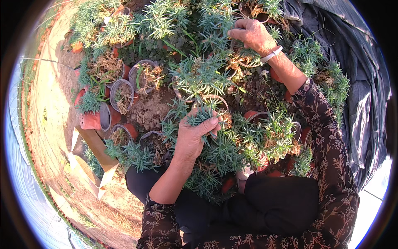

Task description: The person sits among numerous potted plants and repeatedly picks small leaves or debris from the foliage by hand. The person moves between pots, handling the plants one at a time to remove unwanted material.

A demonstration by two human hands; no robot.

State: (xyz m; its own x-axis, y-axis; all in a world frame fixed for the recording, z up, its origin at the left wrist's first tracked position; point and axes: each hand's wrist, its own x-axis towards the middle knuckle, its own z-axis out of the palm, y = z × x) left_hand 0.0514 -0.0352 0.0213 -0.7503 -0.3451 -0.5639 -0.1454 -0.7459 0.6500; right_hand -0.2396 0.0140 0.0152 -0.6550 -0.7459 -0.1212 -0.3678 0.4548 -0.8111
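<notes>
A bunch of narrow blue-green leafy shoots point(201, 117) is gripped in my left hand point(194, 133), with the thumb pressed across it. Beyond it, at the upper right, my right hand point(253, 35) has its fingers curled in against the foliage of a potted plant point(214, 34). Its fingertips meet the leaves, and whether a shoot is pinched between them is hidden. A bushy potted plant point(202, 73) with similar leaves stands between the two hands. Dry brown leaves point(236, 67) hang below my right hand.
Crowded pots surround my hands, including a tipped red pot point(90, 120) and a clear-rimmed pot point(122, 95) with withered growth. An open cardboard box point(96, 152) holding green shoots sits on the soil at left. Black plastic sheeting point(351, 62) lies bunched along the right.
</notes>
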